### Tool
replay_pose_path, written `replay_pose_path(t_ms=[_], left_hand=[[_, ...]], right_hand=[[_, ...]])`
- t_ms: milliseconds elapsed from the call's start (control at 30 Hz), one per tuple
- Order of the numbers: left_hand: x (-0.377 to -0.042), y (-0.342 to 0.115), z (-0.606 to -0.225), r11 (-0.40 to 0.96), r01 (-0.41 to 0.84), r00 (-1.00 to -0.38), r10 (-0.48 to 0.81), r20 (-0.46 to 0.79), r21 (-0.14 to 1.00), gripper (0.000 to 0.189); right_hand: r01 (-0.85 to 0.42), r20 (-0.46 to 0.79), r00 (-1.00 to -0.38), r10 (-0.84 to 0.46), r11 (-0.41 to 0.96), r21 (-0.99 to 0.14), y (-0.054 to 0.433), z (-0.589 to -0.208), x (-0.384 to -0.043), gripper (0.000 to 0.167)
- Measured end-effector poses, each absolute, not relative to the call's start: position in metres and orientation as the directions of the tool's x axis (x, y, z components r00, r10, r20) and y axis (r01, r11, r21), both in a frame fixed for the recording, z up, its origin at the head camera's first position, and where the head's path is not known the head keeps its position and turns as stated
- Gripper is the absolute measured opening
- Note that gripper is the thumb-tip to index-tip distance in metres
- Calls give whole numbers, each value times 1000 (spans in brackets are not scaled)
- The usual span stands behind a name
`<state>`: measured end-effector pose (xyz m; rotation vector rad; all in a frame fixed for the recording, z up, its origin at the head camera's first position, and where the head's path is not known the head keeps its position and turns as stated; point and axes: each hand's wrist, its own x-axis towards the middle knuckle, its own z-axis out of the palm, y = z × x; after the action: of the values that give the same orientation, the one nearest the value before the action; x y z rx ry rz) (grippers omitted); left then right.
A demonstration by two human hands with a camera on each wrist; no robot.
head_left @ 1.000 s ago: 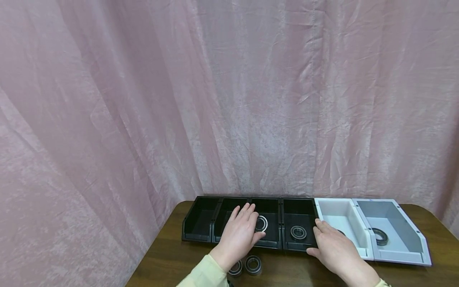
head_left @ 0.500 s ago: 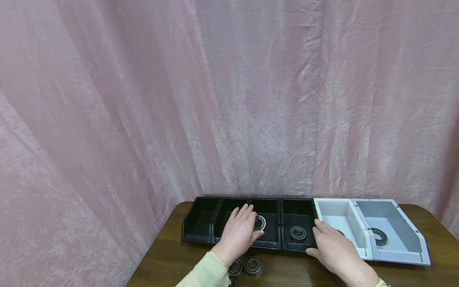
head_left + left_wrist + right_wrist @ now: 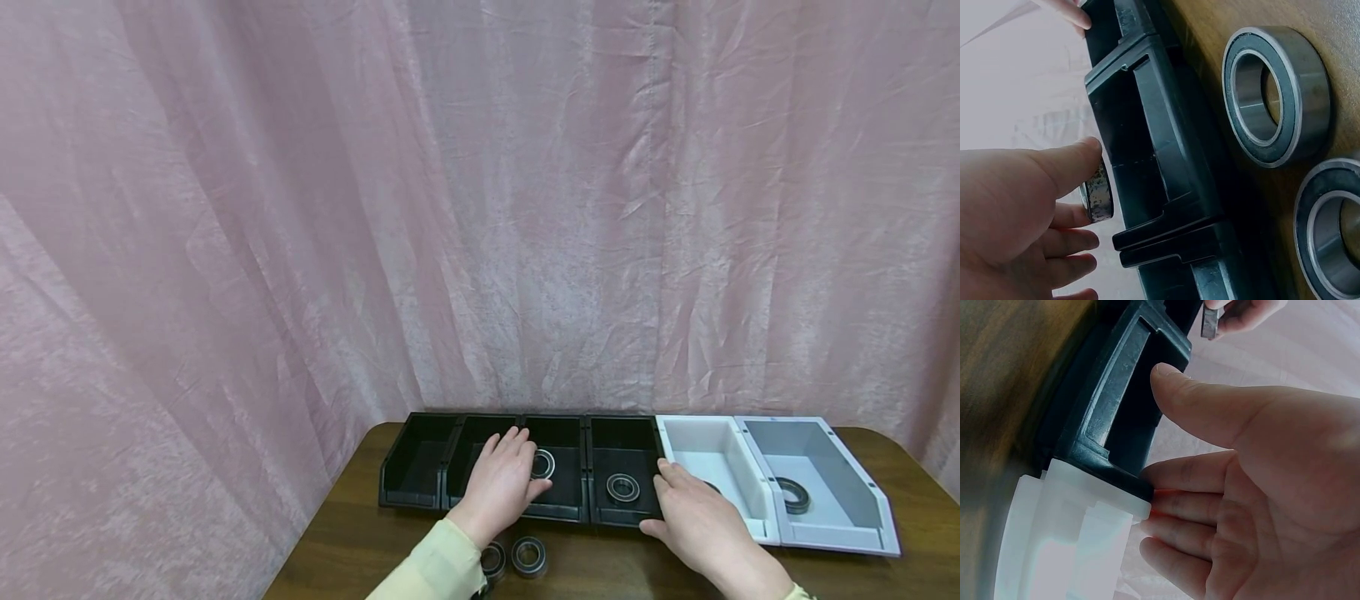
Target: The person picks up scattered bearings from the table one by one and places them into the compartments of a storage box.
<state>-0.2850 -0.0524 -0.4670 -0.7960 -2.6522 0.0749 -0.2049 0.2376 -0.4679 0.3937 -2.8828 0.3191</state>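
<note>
A: Where is the held bearing [image 3: 1099, 194] placed?
B: It is held between the thumb and a finger of the left hand [image 3: 498, 483], with its rim seen edge-on in the left wrist view. In the head view it is seen over the third black bin [image 3: 555, 429] from the left, partly hidden by the hand.

A: And how is the right hand [image 3: 701, 512] held?
B: Its fingers are extended and its thumb is spread away from them, near the joint between the fourth black bin [image 3: 624, 433] and the white bin [image 3: 705, 437]. Whether the rims are touched cannot be told. The two hands are kept well apart.

A: What is contained in the neighbouring bins?
B: A flat-lying bearing [image 3: 623, 488] is contained in the fourth black bin, and a dark ring [image 3: 792, 495] in the grey bin [image 3: 840, 479] at the right end.

A: What is set nearer the person?
B: On the wooden surface [image 3: 322, 542], two bearings [image 3: 529, 556] are placed side by side, one partly covered by the left sleeve [image 3: 438, 562]. The bins are backed by a pink curtain [image 3: 480, 208].
</note>
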Motion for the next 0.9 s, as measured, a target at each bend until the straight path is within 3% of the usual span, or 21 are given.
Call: replay_pose_path(t_ms=[900], left_hand=[[-297,-44,-479,852,508,-806,522,279,-128,52]], right_hand=[[-261,188,-956,-226,945,-195,237,-467,-206,71]])
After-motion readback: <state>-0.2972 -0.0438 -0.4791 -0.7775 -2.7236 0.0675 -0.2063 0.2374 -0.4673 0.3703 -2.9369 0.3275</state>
